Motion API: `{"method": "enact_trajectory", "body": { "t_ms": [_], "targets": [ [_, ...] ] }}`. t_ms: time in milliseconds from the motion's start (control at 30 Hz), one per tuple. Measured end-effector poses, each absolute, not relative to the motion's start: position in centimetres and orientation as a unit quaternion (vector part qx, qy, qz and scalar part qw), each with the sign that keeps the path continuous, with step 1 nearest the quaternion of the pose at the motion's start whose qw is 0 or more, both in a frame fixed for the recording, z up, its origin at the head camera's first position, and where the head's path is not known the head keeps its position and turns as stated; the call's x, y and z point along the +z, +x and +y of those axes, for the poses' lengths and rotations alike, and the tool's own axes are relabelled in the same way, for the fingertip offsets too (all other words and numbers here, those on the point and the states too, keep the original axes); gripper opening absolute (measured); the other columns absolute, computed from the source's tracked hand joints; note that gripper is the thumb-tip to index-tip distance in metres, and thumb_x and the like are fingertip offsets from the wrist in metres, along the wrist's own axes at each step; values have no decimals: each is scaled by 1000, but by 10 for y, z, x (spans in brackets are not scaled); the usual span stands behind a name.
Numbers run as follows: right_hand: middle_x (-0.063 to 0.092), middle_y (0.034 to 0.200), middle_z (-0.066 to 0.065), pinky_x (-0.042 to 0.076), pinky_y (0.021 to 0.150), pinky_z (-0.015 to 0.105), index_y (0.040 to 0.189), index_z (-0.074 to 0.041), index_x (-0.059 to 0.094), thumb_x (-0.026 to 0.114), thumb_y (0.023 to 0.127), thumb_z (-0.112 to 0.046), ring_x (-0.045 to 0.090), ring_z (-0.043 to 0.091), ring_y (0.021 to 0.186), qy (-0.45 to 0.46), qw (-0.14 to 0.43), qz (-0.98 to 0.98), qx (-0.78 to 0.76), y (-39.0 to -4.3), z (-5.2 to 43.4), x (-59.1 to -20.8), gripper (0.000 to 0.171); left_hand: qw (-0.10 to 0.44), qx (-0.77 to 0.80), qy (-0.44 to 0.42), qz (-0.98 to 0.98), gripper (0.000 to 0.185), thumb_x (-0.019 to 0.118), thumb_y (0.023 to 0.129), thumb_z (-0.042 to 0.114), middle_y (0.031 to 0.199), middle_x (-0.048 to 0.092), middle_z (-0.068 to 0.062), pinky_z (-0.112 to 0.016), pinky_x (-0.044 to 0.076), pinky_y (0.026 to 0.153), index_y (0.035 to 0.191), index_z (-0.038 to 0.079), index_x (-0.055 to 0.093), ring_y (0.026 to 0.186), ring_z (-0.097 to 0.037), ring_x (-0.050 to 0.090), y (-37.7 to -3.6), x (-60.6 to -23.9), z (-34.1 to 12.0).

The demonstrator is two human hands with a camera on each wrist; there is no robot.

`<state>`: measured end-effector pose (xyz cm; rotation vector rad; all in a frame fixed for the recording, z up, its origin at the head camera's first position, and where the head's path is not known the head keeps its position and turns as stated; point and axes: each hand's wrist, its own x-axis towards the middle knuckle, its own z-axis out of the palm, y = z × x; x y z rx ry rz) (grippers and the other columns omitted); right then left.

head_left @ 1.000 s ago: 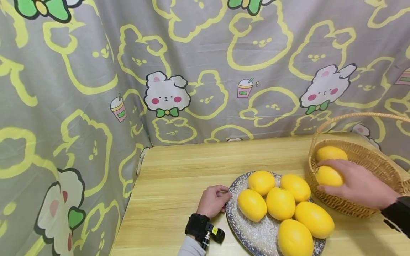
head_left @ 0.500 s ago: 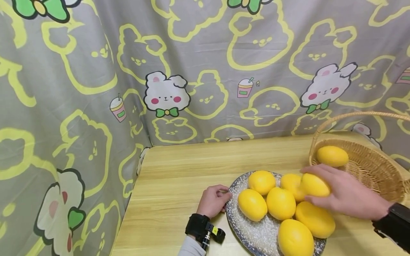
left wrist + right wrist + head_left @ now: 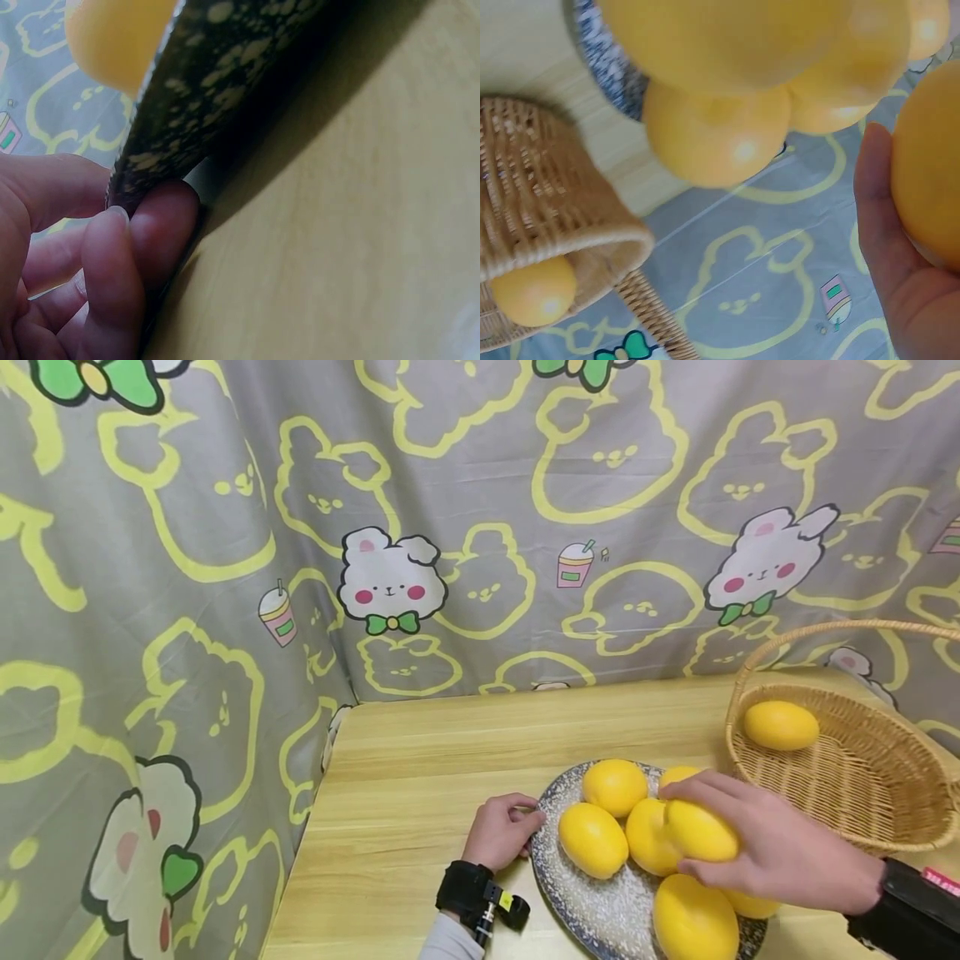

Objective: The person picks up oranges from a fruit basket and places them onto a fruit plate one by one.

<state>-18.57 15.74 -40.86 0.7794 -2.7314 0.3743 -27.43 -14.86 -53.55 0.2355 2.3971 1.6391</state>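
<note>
My right hand (image 3: 787, 852) grips a yellow, lemon-like fruit (image 3: 701, 833) between thumb and fingers, above the speckled plate (image 3: 611, 910). In the right wrist view the held fruit (image 3: 934, 165) shows at the right edge, the thumb lying along it. Several more such fruits rest on the plate, among them one at its left side (image 3: 592, 841) and one at its front (image 3: 696, 918); the hand and held fruit partly cover others. With its fingertips, my left hand (image 3: 498, 831) pinches the plate's left rim; the left wrist view shows fingers under the raised rim (image 3: 195, 97).
A wicker basket (image 3: 911, 814) with a tall handle stands to the right of the plate, one yellow fruit (image 3: 782, 725) inside at its left. The wooden table (image 3: 420, 752) meets a grey patterned curtain (image 3: 480, 510) at the back and left.
My right hand has lifted the fruit out of the basket and carried it left over the plate. One fruit stays in the basket. My left hand keeps its place at the rim.
</note>
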Motion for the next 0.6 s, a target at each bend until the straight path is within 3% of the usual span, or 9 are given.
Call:
{"method": "enact_trajectory", "body": {
  "t_ms": [200,333,600],
  "targets": [
    [62,122,-23,56,77,21,133,-33,63,91,74,-46,61,-4,98,299,153,-933,129,-183,147,-411,66,115,560,81,816,30,73,96,26,70,71,3,-23,49,44,120,8,75,44,-7,56,-274,-535,-149],
    [60,122,-24,51,73,16,132,-32,63,91,76,-41,57,-9,95,312,143,-927,151,-181,141,-413,64,118,561,80,816,30,73,96,26,69,70,4,-22,49,44,119,9,75,44,-7,56,-275,-536,-149],
    [61,127,-20,54,74,19,136,-39,59,89,78,-47,62,-5,100,313,124,-929,153,-179,131,-416,66,118,563,80,814,30,72,96,26,69,71,4,-22,49,44,120,8,75,44,-8,56,-275,-535,-148]
  ]
}}
